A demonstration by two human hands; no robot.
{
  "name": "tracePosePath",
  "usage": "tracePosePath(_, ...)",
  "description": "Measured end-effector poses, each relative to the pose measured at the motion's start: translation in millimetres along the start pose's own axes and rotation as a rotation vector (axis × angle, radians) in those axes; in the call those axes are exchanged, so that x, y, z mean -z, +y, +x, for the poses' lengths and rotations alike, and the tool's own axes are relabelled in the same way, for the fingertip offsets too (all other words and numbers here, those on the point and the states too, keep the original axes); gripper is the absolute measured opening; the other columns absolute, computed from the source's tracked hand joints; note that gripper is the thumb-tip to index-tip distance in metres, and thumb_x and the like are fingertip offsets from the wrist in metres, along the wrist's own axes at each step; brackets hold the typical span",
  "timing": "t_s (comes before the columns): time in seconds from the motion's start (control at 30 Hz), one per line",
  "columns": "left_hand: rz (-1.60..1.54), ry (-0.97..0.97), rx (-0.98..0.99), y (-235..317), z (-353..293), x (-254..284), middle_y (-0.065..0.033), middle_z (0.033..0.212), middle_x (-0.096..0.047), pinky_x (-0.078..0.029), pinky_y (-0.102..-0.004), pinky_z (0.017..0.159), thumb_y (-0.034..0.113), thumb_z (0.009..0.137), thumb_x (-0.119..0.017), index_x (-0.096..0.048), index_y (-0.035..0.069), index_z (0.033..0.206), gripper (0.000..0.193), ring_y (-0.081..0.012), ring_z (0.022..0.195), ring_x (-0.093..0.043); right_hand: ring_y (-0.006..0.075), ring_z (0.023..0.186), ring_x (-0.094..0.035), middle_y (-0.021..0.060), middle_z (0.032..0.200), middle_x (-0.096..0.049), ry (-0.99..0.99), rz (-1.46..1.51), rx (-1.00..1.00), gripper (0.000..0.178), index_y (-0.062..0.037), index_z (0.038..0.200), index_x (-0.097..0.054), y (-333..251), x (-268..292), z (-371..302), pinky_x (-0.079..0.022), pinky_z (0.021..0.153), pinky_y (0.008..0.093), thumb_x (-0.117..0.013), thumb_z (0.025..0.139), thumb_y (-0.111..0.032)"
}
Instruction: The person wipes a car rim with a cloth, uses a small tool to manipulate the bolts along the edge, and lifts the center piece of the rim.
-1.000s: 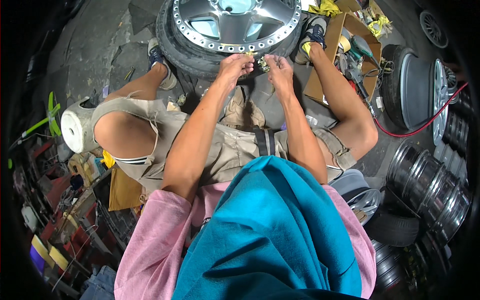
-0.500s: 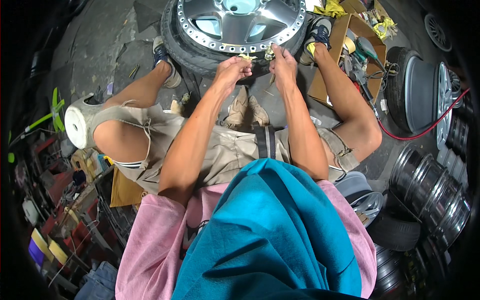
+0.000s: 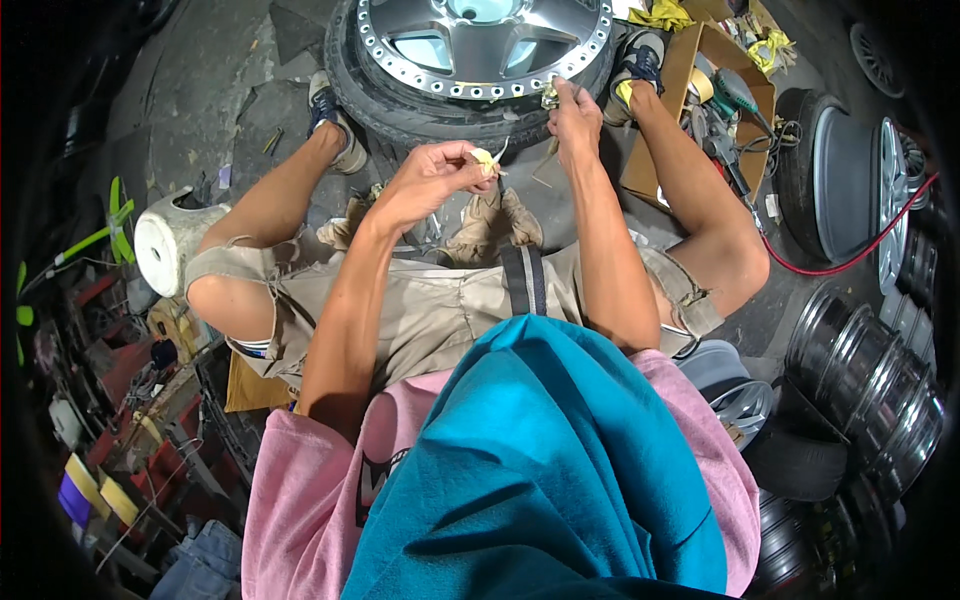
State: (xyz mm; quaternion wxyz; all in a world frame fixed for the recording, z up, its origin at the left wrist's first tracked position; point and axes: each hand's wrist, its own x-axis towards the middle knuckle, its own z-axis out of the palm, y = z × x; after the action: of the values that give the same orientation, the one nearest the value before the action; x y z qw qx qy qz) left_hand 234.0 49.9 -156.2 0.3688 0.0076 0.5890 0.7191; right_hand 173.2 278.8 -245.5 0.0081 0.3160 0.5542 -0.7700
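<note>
In front of me lies a polished multi-spoke wheel (image 3: 470, 70) on a black tire (image 3: 395, 125), its rim ringed with several small holes. My left hand (image 3: 432, 182) is closed in a pinch, drawn back toward my lap. Between its fingertips is a crumpled yellow strip (image 3: 484, 160), which looks like masking tape; a thin pale end sticks up from it. At the near right of the rim, my right hand (image 3: 576, 125) is also closed. A small, shiny, crumpled bit (image 3: 550, 96) shows at its fingertips, too small to name. A thin brownish piece shows below that hand.
A cardboard box (image 3: 655, 130) of tools, with a green power tool (image 3: 735, 92), stands right of my foot. Beyond it another wheel with a tire (image 3: 840, 190) stands upright, near a red hose (image 3: 815, 272). A white bucket (image 3: 165, 245) sits beside my left knee.
My left hand has moved away from the rim, down toward my lap, with the yellow strip. My right hand has shifted slightly right and stays by the rim.
</note>
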Motion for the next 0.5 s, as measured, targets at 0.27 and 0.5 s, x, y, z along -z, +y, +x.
tracePosePath(0.27, 0.514, 0.365, -0.107, -29, 40, -5, -0.0121, 0.112, -0.072, -0.056, -0.0325, 0.079, 0.023, 0.08, -0.086, -0.063, 0.001, 0.133, 0.062, -0.0164, 0.094, -0.07, 0.0039, 0.046, -0.038, -0.0056, 0.063, -0.049, -0.19, -0.182, 0.013, 0.036, -0.009, 0.094, -0.057, 1, 0, -61, -0.026, 0.042, 0.0227, -0.082, 0.09, -0.034)
tracePosePath(0.5, 0.38, 0.489, -0.012, -49, 48, 12, -0.0038, 0.077, -0.07, -0.052, -0.0255, 0.063, 0.009, 0.089, -0.071, -0.071, -0.001, 0.101, 0.016, -0.0083, 0.068, -0.065, 0.0007, 0.048, -0.035, -0.0103, 0.063, -0.048, -0.51, -0.358, 0.066, 0.024, -0.0108, 0.091, -0.065, -6, -1, -68, -0.021, 0.044, 0.0223, -0.082, 0.091, -0.028)
